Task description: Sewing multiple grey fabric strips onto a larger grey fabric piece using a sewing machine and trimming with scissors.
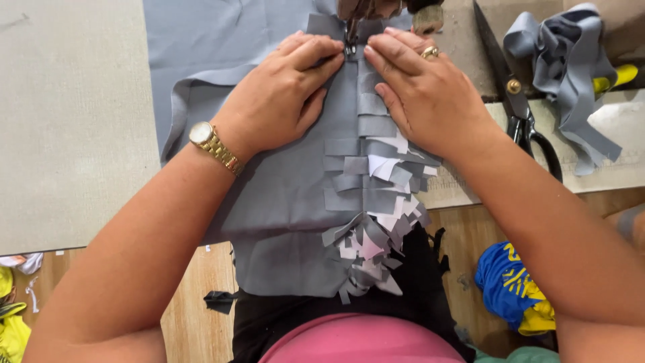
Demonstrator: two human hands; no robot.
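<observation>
Two hands press flat on smooth grey cloth (pixel 282 208) spread across a pale table (pixel 67 121): the left hand (pixel 285 91), gold watch (pixel 213 146) at its wrist, and the ringed right hand (pixel 423 91), fingers extended, gripping nothing, fingertips meeting at a column of short overlapping grey and white strips (pixel 376 195). One pair of black-handled shears (pixel 517 101) lies beside a bunched grey ribbon heap (pixel 571 67).

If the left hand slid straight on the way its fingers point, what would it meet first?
The left hand points up and right, so it would likely meet the sewing-machine presser foot first, almost at its fingertips, with the right hand just beyond it.
</observation>
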